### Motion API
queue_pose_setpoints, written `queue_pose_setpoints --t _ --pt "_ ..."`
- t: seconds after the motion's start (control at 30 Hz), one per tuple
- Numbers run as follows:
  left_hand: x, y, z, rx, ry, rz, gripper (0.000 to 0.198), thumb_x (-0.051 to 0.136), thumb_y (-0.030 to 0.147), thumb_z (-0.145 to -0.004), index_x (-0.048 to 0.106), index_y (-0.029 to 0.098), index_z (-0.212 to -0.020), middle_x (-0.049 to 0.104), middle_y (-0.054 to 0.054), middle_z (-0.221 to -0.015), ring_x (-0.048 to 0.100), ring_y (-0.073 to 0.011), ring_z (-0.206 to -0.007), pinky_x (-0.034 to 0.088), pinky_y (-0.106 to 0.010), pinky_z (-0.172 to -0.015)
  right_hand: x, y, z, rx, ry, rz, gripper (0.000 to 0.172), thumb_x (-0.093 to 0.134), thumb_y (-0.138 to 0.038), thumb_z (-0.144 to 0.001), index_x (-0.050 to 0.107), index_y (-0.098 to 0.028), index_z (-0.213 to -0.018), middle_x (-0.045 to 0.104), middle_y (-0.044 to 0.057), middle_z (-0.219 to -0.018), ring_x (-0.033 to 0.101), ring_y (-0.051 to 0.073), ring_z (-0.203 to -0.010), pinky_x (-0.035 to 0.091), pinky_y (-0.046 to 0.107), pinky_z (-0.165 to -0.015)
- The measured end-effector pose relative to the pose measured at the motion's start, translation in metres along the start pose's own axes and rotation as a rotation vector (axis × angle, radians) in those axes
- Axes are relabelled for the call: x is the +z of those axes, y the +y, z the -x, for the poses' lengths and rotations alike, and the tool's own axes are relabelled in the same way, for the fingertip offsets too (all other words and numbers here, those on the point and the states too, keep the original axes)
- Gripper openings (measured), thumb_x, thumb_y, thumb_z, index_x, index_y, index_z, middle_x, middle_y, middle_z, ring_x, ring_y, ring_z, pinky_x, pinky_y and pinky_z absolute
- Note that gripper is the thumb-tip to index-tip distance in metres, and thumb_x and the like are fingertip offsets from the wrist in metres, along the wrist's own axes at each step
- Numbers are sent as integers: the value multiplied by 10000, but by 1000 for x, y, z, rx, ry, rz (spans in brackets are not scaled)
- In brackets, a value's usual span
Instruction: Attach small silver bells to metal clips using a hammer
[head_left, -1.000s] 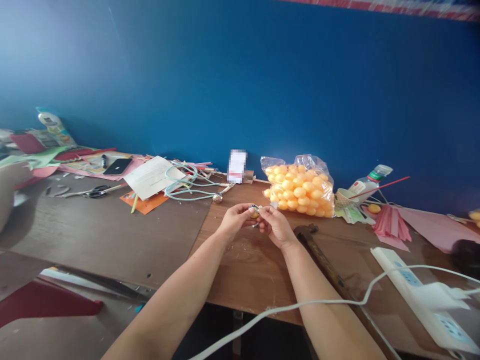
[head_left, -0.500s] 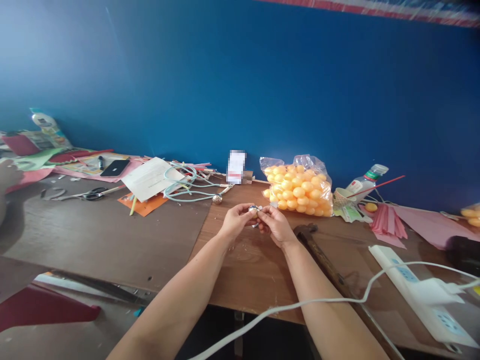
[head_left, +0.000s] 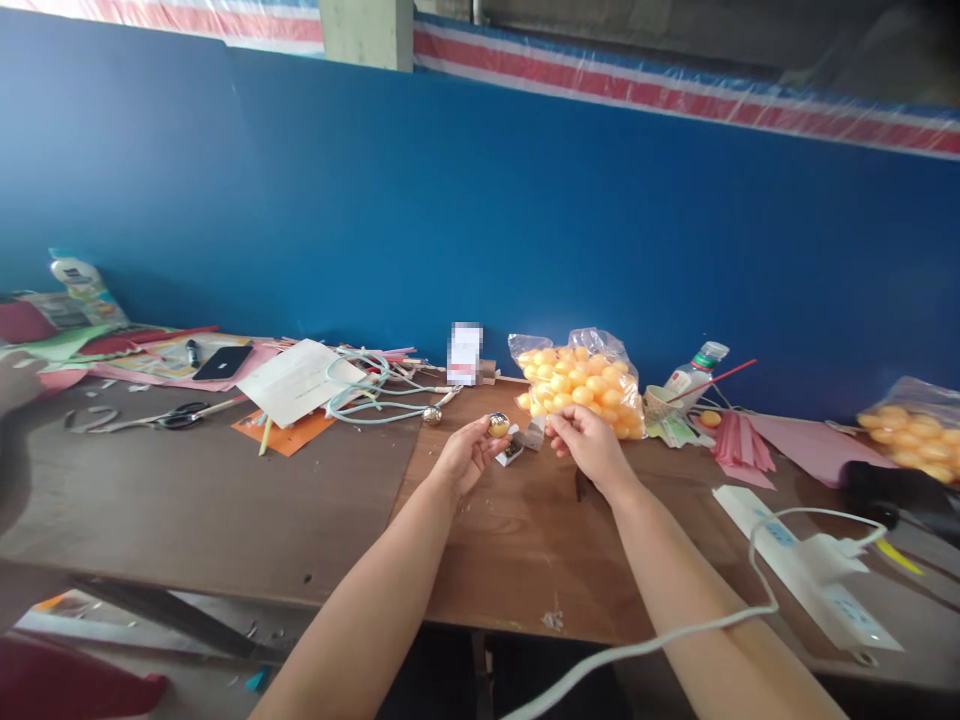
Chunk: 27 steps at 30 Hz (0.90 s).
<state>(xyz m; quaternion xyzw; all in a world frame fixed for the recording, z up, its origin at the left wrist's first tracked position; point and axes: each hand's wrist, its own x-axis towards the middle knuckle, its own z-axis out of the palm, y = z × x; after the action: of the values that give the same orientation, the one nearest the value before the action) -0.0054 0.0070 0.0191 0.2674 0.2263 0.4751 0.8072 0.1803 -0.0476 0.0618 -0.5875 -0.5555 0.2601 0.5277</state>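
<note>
My left hand [head_left: 469, 452] pinches a small orange ball [head_left: 499, 425] wrapped partly in silver, held just above the brown table [head_left: 517, 540]. My right hand [head_left: 585, 440] is a short way to the right, its fingers pinched on a strip of clear tape [head_left: 535, 432] that runs back toward the ball. A small white-and-dark object [head_left: 511, 452] lies on the table below the ball. Right behind my hands sits a clear bag of orange balls [head_left: 581, 382].
A white power strip [head_left: 795, 570] with a plugged-in cable lies at the right. Light-green cord [head_left: 371, 385], paper, scissors [head_left: 176, 415] and a black phone [head_left: 219, 362] clutter the back left. A bottle [head_left: 694, 372], pink paper and a second bag of balls [head_left: 907, 428] are at the right.
My hands were together around the ball; now they have drawn apart, the right one pulling tape away. The camera has tilted upward, showing more wall.
</note>
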Motion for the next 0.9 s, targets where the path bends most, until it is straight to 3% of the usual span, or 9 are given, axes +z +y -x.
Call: queue_pose_setpoints --t 0.1,0.2,0.27,0.37,0.53,0.67,0.83,0.9 --pt "0 1 0 7 16 -1 128 576 202 -858 630 87 -849 695 -88 -803 690 -137 -738 558 -206 -727 -32 14 20 -50 -9 493 195 606 -406 -800 623 -217 -846 671 57 -830 637 204 -748 495 339 -684" --pt "0 1 1 9 22 13 117 584 196 -851 630 90 -835 693 -83 -788 692 -139 -747 558 -189 -691 -63 36 53 -43 27 987 268 579 -375 -812 625 -185 -995 639 135 -1002 607 285 -937 450 395 -803" --pt "0 0 1 8 13 20 108 594 190 -841 632 90 -830 695 -86 -791 696 -149 -768 560 -188 -693 -78 51 76 32 12 1196 333 564 -405 -820 617 -161 -1041 617 165 -1018 590 326 -959 436 410 -797" --pt "-1 -1 1 19 -28 13 98 635 181 -809 638 88 -838 701 -88 -813 698 -157 -786 564 -189 -705 -90 68 100 128 -8 1333 376 507 -440 -858 615 -137 -1054 613 173 -962 599 334 -914 426 411 -770" --pt "-4 -3 -2 41 -51 -32 150 683 165 -770 646 84 -890 700 -80 -821 691 -135 -720 561 -177 -664 -90 75 108 158 -10 1356 294 469 -377 -893 623 -145 -985 608 148 -918 609 286 -870 418 359 -733" --pt "-6 -4 -4 47 5 -62 146 683 160 -771 651 69 -880 695 -88 -796 683 -132 -681 558 -183 -639 -89 74 106 131 -26 1271 240 474 -329 -886 620 -140 -912 609 142 -900 603 267 -857 418 342 -727" --pt "-3 -5 -4 20 1 -70 150 669 152 -783 659 64 -904 702 -107 -848 679 -125 -673 555 -180 -634 -78 55 118 32 43 822 280 437 -413 -882 594 -185 -838 616 90 -829 597 237 -806 446 335 -735" --pt "-3 -5 -4 16 -7 -62 141 654 165 -799 653 62 -896 701 -118 -857 683 -137 -695 562 -196 -657 -65 37 124 89 -29 567 352 404 -484 -894 596 -191 -920 602 49 -764 581 199 -679 456 309 -642"
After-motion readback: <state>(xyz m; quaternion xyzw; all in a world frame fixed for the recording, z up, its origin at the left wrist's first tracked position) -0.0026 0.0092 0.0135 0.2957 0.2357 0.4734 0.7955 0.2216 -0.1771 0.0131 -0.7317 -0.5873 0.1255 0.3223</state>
